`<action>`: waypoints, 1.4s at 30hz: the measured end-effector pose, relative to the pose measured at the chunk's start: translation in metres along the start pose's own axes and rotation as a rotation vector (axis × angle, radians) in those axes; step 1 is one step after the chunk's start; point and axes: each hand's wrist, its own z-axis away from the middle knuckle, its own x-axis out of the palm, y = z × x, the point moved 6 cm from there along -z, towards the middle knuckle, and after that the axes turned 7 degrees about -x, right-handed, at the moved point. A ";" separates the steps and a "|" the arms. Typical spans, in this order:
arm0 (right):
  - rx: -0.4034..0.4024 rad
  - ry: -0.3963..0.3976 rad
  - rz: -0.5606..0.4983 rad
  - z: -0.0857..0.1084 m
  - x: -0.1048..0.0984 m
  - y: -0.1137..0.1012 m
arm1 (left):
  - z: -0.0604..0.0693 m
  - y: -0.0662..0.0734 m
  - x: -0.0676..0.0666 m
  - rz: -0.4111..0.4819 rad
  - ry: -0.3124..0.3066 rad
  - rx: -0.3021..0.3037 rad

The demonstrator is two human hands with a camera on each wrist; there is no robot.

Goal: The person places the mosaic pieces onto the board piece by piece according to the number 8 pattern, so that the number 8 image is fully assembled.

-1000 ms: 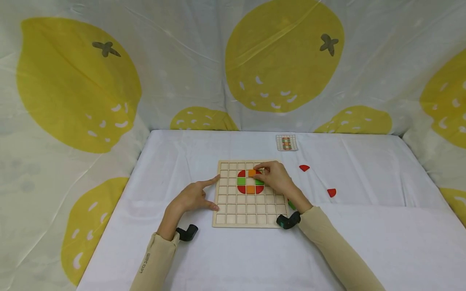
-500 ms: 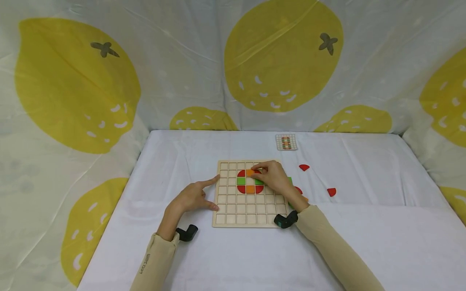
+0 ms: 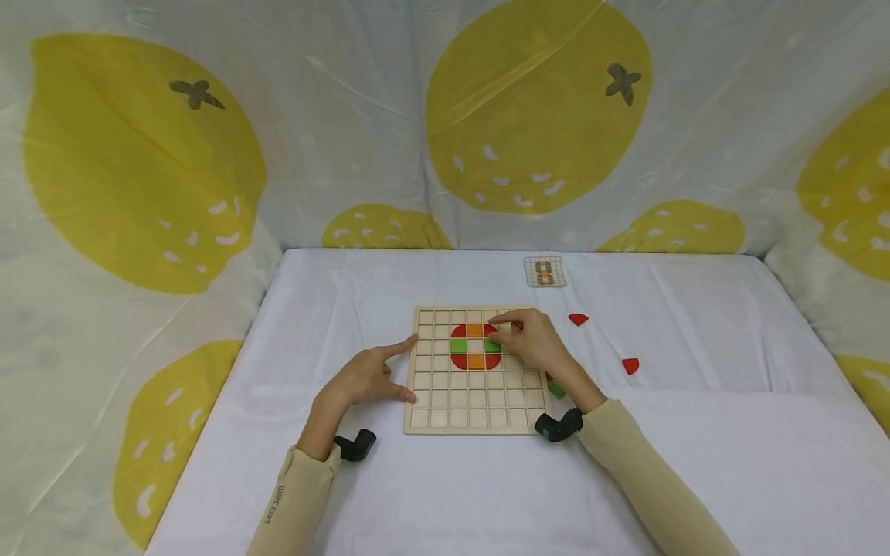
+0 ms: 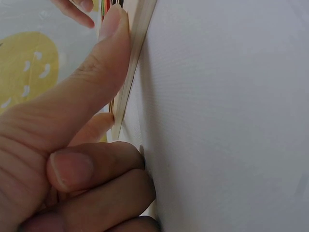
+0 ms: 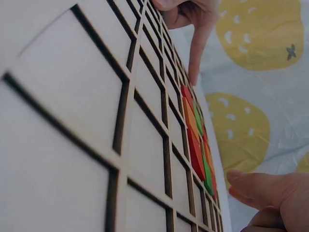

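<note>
A wooden grid board (image 3: 459, 400) lies flat on the white cloth. In its upper middle, red quarter-round tiles (image 3: 459, 361), green square tiles (image 3: 459, 346) and orange square tiles (image 3: 474, 330) form a ring around a bare cell. My left hand (image 3: 368, 377) rests against the board's left edge, thumb and index finger spread and touching it; the left wrist view shows its other fingers curled under. Over the ring's right side is my right hand (image 3: 534, 341), thumb and index finger apart, with nothing visible between them. In the right wrist view its thumb (image 5: 260, 186) stands clear of the tiles.
Two loose red quarter-round tiles (image 3: 578, 319) (image 3: 630, 365) lie right of the board. A green piece (image 3: 556, 388) shows by the board's right edge, partly behind my right wrist. A small pattern card (image 3: 545, 272) lies at the back.
The orange tile between my right fingers has gone down into the top cell of the ring. My right hand has let go and shifted slightly right; the left hand stays at the edge.
</note>
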 end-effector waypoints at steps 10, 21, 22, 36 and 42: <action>0.069 0.042 0.035 0.030 -0.037 0.028 | 0.000 0.000 0.001 0.001 -0.005 0.023; 0.132 0.067 0.096 0.053 -0.064 0.055 | 0.001 0.000 0.000 0.010 -0.003 0.025; 0.142 0.073 0.101 0.055 -0.066 0.056 | 0.000 0.000 0.000 0.010 -0.004 0.026; 0.156 0.273 0.153 0.055 -0.093 0.071 | 0.000 0.000 0.000 0.008 0.001 0.015; 0.185 0.288 0.151 0.054 -0.095 0.078 | 0.001 0.001 0.000 0.005 0.002 0.018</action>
